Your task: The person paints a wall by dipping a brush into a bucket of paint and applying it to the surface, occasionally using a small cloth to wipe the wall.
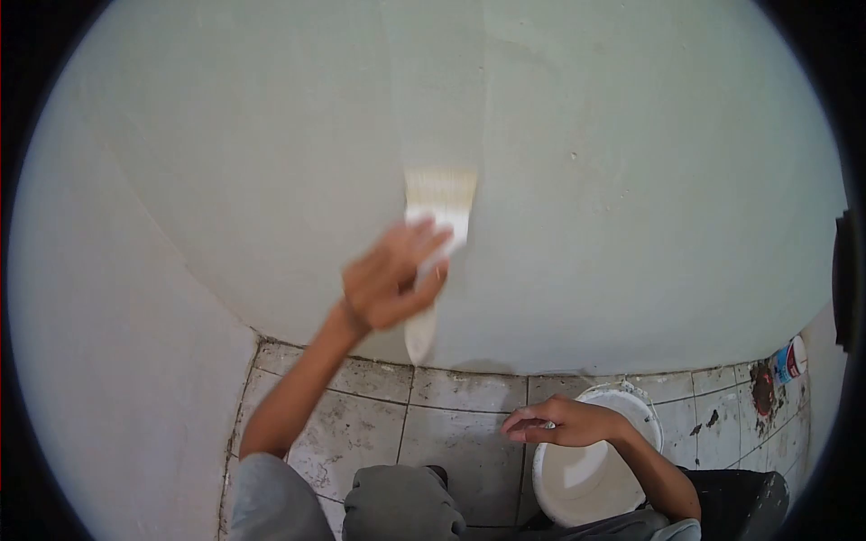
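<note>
In the middle of the head view, my left hand (393,272) is closed around a wide flat paintbrush (439,191) with pale bristles, a white ferrule and a light handle. The brush stands upright against the pale wall (613,207), bristles up, and the hand is a little blurred. My right hand (568,422) hangs over the white bucket (544,491) at lower right, palm down, fingers loosely stretched and holding nothing. Inside the bucket lies whitish paint (579,469); the hand and forearm hide part of the rim.
A side wall (117,298) meets the painted wall at a corner on the left. Below runs a stained tiled floor (361,424). A small can with a blue and red label (790,361) lies at far right, near a reddish-brown stain. A dark object (843,279) juts in at the right edge.
</note>
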The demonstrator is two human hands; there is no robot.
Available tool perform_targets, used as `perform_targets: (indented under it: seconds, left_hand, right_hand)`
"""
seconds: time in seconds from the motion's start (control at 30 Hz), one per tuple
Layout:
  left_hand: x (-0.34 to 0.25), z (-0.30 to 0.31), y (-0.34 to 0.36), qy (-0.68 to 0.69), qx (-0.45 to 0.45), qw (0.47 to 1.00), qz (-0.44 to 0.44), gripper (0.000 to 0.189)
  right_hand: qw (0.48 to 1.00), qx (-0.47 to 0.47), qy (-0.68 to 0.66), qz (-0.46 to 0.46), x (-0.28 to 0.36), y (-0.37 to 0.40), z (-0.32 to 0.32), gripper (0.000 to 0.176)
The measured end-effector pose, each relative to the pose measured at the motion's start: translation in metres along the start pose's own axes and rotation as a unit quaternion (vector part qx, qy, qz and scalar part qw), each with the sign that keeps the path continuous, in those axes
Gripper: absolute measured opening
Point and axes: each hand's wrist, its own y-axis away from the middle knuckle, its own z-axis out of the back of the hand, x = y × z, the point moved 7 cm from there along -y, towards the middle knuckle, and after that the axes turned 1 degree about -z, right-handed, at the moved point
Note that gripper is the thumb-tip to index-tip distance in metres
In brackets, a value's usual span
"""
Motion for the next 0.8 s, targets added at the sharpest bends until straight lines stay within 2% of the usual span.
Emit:
perform_targets:
  seconds: [0.13,0.23,0.27,0.37,0.5,0.6,0.7,0.8]
  left_hand:
    - [-0.070,-0.031,0.105,0.121,0.144,0.977,0.100,0.010]
    - [-0.083,-0.045,0.156,0.185,0.207,0.936,0.216,0.014]
    - [-0.074,-0.044,0.159,0.181,0.157,0.947,0.215,0.016]
    - [-0.028,-0.037,0.110,0.211,0.108,0.948,0.212,0.016]
    - [0.001,0.008,0.011,0.094,-0.007,0.992,0.079,0.014]
    - [0.011,0.026,-0.020,0.029,-0.087,0.995,0.048,0.013]
    - [-0.003,0.002,0.008,0.017,-0.003,0.999,0.037,0.013]
    - [-0.045,-0.026,0.085,0.054,0.091,0.989,0.099,0.009]
  right_hand:
    - [1.000,-0.004,0.006,-0.002,-0.005,-0.001,-0.002,0.030]
    - [1.000,-0.005,0.007,0.013,0.001,-0.001,-0.003,0.032]
    - [1.000,-0.004,0.004,0.020,0.001,0.000,-0.002,0.033]
    - [1.000,0.002,-0.004,0.026,-0.006,-0.003,-0.003,0.034]
    - [1.000,0.003,-0.005,0.004,-0.010,-0.004,-0.004,0.032]
    - [1.000,0.009,-0.012,-0.019,-0.010,-0.004,-0.003,0.028]
    - [1.000,0.008,-0.014,-0.022,-0.008,-0.003,-0.003,0.028]
    - [1.000,0.002,-0.025,-0.016,-0.014,-0.003,-0.005,0.028]
